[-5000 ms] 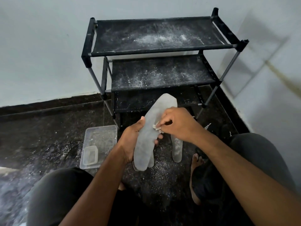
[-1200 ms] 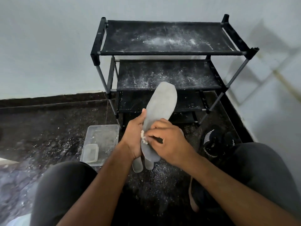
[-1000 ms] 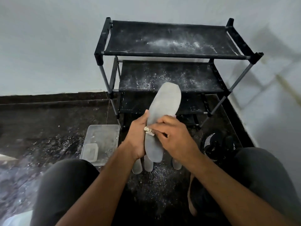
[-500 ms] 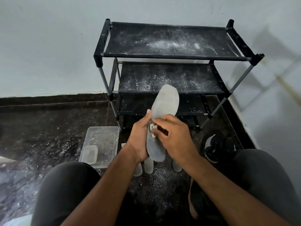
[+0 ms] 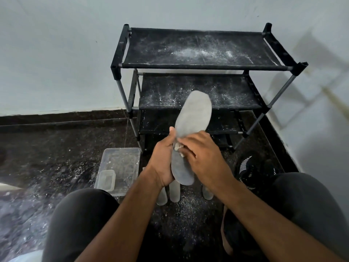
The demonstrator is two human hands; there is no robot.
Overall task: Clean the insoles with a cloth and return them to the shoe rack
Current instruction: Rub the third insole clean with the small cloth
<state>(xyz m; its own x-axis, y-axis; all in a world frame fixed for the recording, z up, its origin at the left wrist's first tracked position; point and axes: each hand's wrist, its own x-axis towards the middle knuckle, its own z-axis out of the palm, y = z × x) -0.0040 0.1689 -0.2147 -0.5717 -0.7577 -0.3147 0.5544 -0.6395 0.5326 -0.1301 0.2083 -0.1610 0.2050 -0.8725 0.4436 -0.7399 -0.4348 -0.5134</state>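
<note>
So the left hand (image 5: 164, 159) is gripping the grey insole (image 5: 190, 133) around its middle, in the air in front of the shoe rack (image 5: 196, 67). The right hand (image 5: 204, 157) is pinching a small cloth (image 5: 177, 147) against it. It's looking thin, light and bendy, so I'd be supporting it mid-length, not by the tip.

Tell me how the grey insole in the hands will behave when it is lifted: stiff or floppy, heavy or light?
Probably fairly stiff: the insole stands up unsupported above the left hand gripping its lower half. Likely light, since one hand holds it up while the right hand rubs it with a cloth. It looks thin, so it may still bend.
</note>
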